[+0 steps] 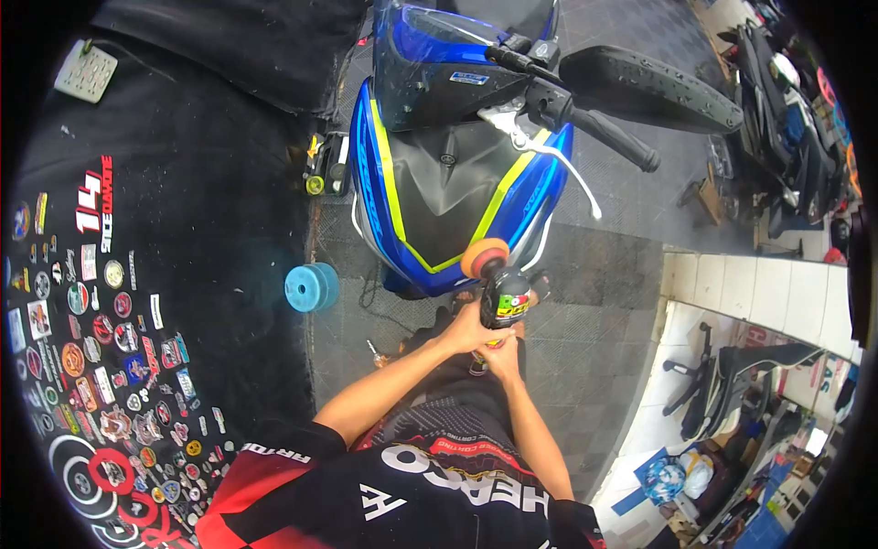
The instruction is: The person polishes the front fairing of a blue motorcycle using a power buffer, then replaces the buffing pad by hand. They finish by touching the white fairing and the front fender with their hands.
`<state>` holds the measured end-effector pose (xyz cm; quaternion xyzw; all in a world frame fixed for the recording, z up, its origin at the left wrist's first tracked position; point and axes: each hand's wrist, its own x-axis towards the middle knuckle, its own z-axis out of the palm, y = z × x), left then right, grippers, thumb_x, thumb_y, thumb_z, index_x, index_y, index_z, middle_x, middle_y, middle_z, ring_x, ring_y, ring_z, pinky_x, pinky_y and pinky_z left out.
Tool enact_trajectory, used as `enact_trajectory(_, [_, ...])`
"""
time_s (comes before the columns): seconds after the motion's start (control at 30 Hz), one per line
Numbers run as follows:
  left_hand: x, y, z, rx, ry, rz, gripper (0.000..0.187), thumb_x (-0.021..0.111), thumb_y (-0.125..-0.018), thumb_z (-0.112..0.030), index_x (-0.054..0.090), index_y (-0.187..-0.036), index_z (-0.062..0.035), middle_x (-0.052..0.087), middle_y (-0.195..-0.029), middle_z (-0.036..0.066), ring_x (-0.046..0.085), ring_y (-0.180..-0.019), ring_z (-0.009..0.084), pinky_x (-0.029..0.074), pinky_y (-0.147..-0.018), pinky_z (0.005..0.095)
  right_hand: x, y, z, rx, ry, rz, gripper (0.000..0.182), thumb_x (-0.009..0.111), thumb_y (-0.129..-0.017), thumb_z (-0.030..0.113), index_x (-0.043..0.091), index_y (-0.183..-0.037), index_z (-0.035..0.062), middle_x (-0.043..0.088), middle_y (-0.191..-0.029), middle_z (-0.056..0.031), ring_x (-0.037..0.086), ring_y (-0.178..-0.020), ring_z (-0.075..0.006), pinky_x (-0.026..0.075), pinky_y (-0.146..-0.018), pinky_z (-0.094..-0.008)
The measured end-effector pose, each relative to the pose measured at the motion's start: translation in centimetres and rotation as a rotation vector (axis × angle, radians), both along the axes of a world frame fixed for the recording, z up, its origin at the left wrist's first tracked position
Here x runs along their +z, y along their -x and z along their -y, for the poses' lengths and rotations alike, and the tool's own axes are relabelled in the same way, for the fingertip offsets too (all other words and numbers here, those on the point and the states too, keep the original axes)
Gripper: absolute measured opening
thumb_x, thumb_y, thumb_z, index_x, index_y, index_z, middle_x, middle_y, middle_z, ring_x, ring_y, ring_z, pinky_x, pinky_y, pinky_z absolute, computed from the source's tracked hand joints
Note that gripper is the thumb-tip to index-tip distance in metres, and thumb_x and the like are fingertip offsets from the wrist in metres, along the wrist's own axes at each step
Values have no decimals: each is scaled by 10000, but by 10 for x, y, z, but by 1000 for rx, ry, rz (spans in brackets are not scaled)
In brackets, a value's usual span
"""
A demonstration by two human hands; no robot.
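Note:
A small black polisher (501, 291) with bright stickers on its body points away from me at the middle of the view. Its round orange foam pad (485, 259) overlaps the lower right of the scooter's front panel (448, 197), which is dark in the centre with blue and yellow-green edges. My left hand (468, 331) is wrapped round the polisher's body from the left. Lower down, my right hand (500, 357) is closed round its grip, the two hands close together. Parts of the grip are hidden by my fingers.
Above the panel, a brake lever (558, 165), handlebar grip (613, 137) and wet black mirror (654, 87) jut right. A blue round container (311, 287) stands left on the tiled floor. A sticker-covered black curtain (210, 256) hangs left; cluttered shelving (759, 457) is at right.

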<state>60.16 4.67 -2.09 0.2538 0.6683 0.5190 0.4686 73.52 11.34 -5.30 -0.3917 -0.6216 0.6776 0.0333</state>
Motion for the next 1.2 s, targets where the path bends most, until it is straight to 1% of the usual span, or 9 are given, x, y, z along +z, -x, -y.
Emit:
enact_trajectory(0.03, [0, 5, -4, -17, 2, -45, 585, 837, -759, -289, 624, -1213, 12, 686, -1153, 173, 663, -1026, 259, 515, -925, 392, 1, 3, 0, 39, 84, 50, 815, 881, -645, 138, 445, -1315, -23, 605, -1200, -127, 613, -1074, -243, 495, -958, -385])
enact_trajectory(0.13, [38, 19, -36, 85, -29, -283, 632, 832, -733, -429, 655, -1160, 2, 717, -1046, 164, 689, -926, 256, 534, -834, 395, 12, 15, -15, -141, 87, 28, 594, 825, -688, 118, 557, -1196, -28, 657, -1126, -125, 645, -1003, -209, 521, -886, -358])
enact_trajectory(0.23, [83, 52, -72, -133, 220, -93, 562, 863, -702, -225, 633, -1149, 25, 731, -1000, 155, 695, -930, 208, 527, -871, 371, 12, 28, -47, -50, -41, 9, 311, 740, -718, 98, 653, -982, -42, 707, -907, -84, 677, -805, -162, 542, -723, -331])
enact_trajectory(0.33, [55, 42, -69, -104, 169, -16, 541, 858, -713, -214, 636, -1148, 19, 729, -1004, 121, 676, -930, 165, 528, -864, 351, 2, 16, -54, -19, -27, 13, 301, 731, -709, 83, 652, -969, -47, 711, -930, -93, 674, -803, -156, 539, -709, -321])
enact_trajectory(0.43, [16, 5, -34, 20, 104, 111, 540, 864, -705, -171, 634, -1159, 9, 711, -1058, 97, 659, -973, 164, 526, -891, 344, -8, -9, -31, 74, -10, 92, 307, 782, -671, 209, 711, -850, -31, 708, -745, -82, 672, -676, -155, 541, -657, -326])
enact_trajectory(0.67, [-62, -34, 64, 84, 61, 502, 597, 844, -765, -58, 581, -1300, -39, 636, -1274, 53, 593, -1184, 158, 461, -1048, 343, -20, -25, 13, 139, -234, 222, 498, 840, -588, 263, 607, -919, -28, 697, -792, -196, 724, -770, -277, 558, -715, -383])
enact_trajectory(0.87, [-23, -18, -3, 39, 9, 314, 528, 802, -771, -83, 591, -1249, -3, 668, -1187, 86, 632, -1095, 165, 501, -985, 350, 6, -15, -35, 52, -230, 129, 435, 795, -651, 137, 650, -1025, -33, 737, -900, -130, 706, -819, -192, 556, -758, -364])
enact_trajectory(1.03, [-6, -13, -84, 139, -116, 272, 470, 799, -787, -153, 619, -1186, 20, 686, -1116, 114, 658, -994, 178, 535, -894, 334, 45, 1, -116, 98, -206, 165, 313, 773, -669, 111, 672, -927, -34, 689, -777, -60, 635, -683, -112, 521, -621, -292])
enact_trajectory(1.2, [36, 11, -140, 218, -135, 215, 442, 794, -807, -182, 639, -1165, 26, 694, -1092, 122, 665, -977, 183, 542, -877, 352, 68, 24, -184, 181, -263, 204, 335, 788, -669, 160, 684, -914, -44, 701, -785, -86, 658, -717, -135, 525, -661, -312])
